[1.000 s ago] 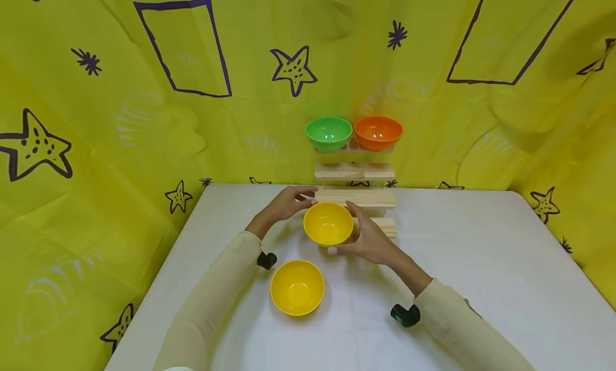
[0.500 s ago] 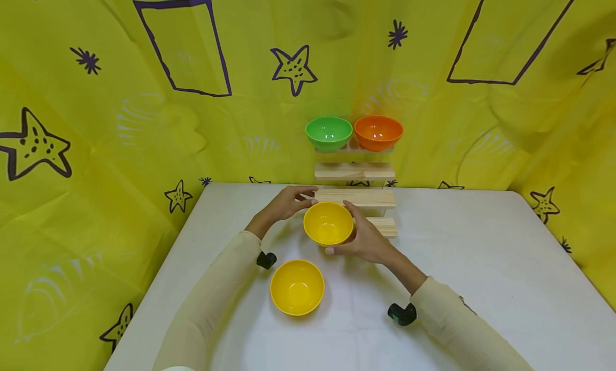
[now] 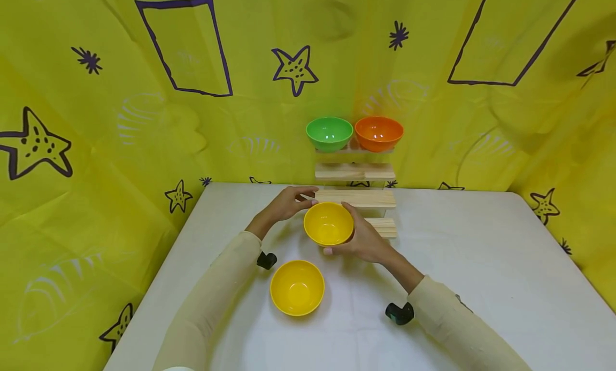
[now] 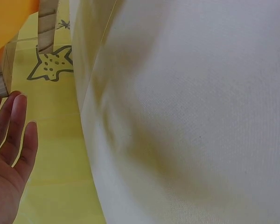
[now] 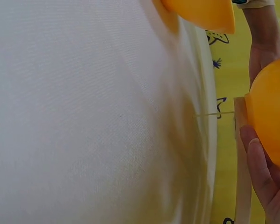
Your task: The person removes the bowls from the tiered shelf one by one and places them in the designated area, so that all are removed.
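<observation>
My right hand point(image 3: 363, 237) holds a yellow bowl point(image 3: 329, 224) by its right side, thumb at the front and fingers behind. The bowl's base meets the lowest slat point(image 5: 241, 154) of a stepped wooden rack, as the right wrist view shows. At the left end of the slat above point(image 3: 356, 198), my left hand point(image 3: 285, 202) pinches the wood between thumb and fingers. Its thumb tip is right by the bowl's rim. In the left wrist view, the fingertips lie against the slat's end point(image 4: 1, 84); the thumb is hidden there. A second yellow bowl point(image 3: 297, 288) stands upright on the table nearer me.
On the rack's top slat, a green bowl point(image 3: 329, 134) sits left of an orange bowl point(image 3: 379, 133). Beneath them is another bare slat point(image 3: 354, 171). Behind the white table point(image 3: 481, 264) hangs a yellow curtain point(image 3: 255, 120) with star drawings. Dark devices point(image 3: 399, 313) sit at both wrists.
My right hand has shifted slightly left around the yellow bowl, its thumb sliding further along the front. Bowl, left hand and rack stay in place.
</observation>
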`<action>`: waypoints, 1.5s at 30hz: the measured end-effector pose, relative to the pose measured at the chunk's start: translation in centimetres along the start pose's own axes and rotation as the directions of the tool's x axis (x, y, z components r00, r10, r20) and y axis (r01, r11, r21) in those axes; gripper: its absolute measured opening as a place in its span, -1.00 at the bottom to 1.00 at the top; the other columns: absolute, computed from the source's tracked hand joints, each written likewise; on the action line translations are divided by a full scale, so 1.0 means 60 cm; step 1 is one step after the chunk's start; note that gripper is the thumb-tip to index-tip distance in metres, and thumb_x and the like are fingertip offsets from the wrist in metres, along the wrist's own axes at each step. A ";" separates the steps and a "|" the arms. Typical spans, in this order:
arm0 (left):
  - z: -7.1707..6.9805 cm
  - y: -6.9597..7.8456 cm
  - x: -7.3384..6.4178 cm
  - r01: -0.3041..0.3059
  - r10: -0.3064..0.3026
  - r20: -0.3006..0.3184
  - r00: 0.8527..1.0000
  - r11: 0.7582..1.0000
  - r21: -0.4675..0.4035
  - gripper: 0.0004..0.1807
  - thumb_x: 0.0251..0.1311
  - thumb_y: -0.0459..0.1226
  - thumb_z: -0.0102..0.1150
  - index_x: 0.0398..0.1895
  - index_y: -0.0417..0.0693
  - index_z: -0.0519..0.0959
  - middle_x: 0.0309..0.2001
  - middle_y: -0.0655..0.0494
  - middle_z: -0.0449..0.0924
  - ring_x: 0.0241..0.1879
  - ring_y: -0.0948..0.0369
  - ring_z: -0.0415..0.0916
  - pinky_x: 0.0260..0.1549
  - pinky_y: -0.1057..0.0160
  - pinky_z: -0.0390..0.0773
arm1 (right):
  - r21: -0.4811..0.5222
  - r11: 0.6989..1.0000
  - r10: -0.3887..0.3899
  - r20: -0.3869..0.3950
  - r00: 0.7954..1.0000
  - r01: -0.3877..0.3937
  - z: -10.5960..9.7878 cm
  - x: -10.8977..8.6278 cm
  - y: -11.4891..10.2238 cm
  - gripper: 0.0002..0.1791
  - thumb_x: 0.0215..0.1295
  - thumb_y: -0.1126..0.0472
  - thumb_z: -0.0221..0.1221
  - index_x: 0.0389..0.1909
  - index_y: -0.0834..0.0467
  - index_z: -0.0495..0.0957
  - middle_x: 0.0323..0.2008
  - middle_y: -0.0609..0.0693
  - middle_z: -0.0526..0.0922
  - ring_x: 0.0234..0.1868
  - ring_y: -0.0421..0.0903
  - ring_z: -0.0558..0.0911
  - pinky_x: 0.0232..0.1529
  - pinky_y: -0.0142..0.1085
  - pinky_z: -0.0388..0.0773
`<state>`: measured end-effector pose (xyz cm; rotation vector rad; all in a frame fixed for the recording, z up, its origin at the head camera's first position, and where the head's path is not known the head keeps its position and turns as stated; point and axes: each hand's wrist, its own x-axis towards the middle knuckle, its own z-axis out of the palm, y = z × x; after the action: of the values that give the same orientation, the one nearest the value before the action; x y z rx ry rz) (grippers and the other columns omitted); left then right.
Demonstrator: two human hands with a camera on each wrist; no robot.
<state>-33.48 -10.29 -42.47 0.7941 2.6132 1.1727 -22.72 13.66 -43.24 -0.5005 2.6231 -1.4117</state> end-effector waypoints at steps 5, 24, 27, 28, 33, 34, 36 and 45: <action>0.001 0.001 -0.001 0.000 0.000 -0.005 1.000 1.000 -0.008 -0.49 0.43 -0.11 0.17 0.40 -0.01 0.46 0.21 -0.10 0.61 0.10 -0.05 0.62 0.10 0.05 0.62 | 0.015 1.000 -0.005 -0.013 1.000 0.005 0.003 0.000 0.003 0.39 -0.12 -0.17 0.58 0.59 0.16 -0.11 0.41 0.17 0.34 0.30 0.15 0.48 0.37 0.13 0.36; 0.000 0.002 -0.002 -0.001 0.001 0.004 1.000 1.000 0.013 -0.46 0.42 -0.07 0.17 0.41 0.00 0.45 0.21 -0.09 0.60 0.10 -0.03 0.61 0.13 0.04 0.60 | 0.036 0.999 0.011 -0.007 1.000 -0.010 -0.001 -0.003 0.004 0.32 -0.08 -0.18 0.55 0.56 0.20 -0.05 0.40 0.22 0.33 0.29 0.15 0.48 0.35 0.12 0.39; -0.001 0.002 -0.002 -0.001 0.001 0.005 1.000 1.000 0.013 -0.45 0.42 -0.07 0.17 0.41 0.00 0.45 0.21 -0.09 0.60 0.10 -0.03 0.61 0.13 0.04 0.60 | 0.043 0.999 0.015 -0.006 1.000 -0.015 -0.001 -0.003 0.005 0.32 -0.07 -0.18 0.55 0.56 0.19 -0.05 0.41 0.21 0.32 0.30 0.15 0.48 0.35 0.12 0.39; -0.001 0.003 -0.002 -0.002 0.002 0.005 1.000 1.000 0.013 -0.45 0.42 -0.07 0.17 0.41 0.00 0.45 0.21 -0.10 0.60 0.10 -0.03 0.61 0.13 0.04 0.60 | 0.047 0.999 0.018 -0.007 1.000 -0.018 0.000 -0.003 0.006 0.32 -0.07 -0.17 0.55 0.56 0.19 -0.05 0.41 0.21 0.31 0.30 0.15 0.48 0.35 0.12 0.40; -0.002 0.004 -0.002 -0.009 0.009 0.007 1.000 1.000 0.016 -0.45 0.42 -0.08 0.17 0.41 -0.03 0.45 0.21 -0.11 0.61 0.11 -0.04 0.61 0.14 0.05 0.60 | 0.067 0.998 0.018 -0.004 1.000 -0.018 0.000 -0.005 0.007 0.32 -0.07 -0.16 0.56 0.57 0.17 -0.06 0.41 0.20 0.32 0.29 0.14 0.49 0.33 0.10 0.43; -0.002 0.004 -0.002 -0.010 0.010 0.008 1.000 1.000 0.017 -0.45 0.42 -0.08 0.17 0.41 -0.04 0.44 0.21 -0.11 0.61 0.11 -0.04 0.61 0.14 0.05 0.60 | 0.070 0.997 0.016 -0.003 1.000 -0.016 -0.001 -0.005 0.007 0.32 -0.08 -0.16 0.56 0.57 0.17 -0.05 0.40 0.20 0.32 0.28 0.14 0.49 0.32 0.10 0.43; -0.002 0.004 -0.002 -0.008 0.007 0.010 1.000 1.000 0.019 -0.44 0.41 -0.07 0.17 0.41 -0.04 0.44 0.21 -0.10 0.61 0.11 -0.04 0.61 0.14 0.04 0.59 | 0.073 0.997 0.013 -0.001 1.000 -0.013 -0.002 -0.007 0.007 0.32 -0.08 -0.15 0.56 0.57 0.16 -0.05 0.40 0.20 0.32 0.27 0.14 0.50 0.31 0.09 0.44; 0.001 0.004 -0.003 -0.006 0.006 0.009 1.000 1.000 0.007 -0.44 0.41 -0.08 0.17 0.42 -0.03 0.44 0.21 -0.11 0.61 0.10 -0.05 0.62 0.13 0.02 0.60 | 0.079 0.997 0.003 0.006 1.000 -0.003 -0.012 -0.015 0.006 0.30 -0.07 -0.12 0.56 0.57 0.12 -0.04 0.43 0.20 0.29 0.29 0.16 0.48 0.30 0.10 0.46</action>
<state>-33.19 -10.23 -42.32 0.8075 2.6112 1.1594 -22.15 14.72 -43.21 -0.4903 2.5511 -1.5037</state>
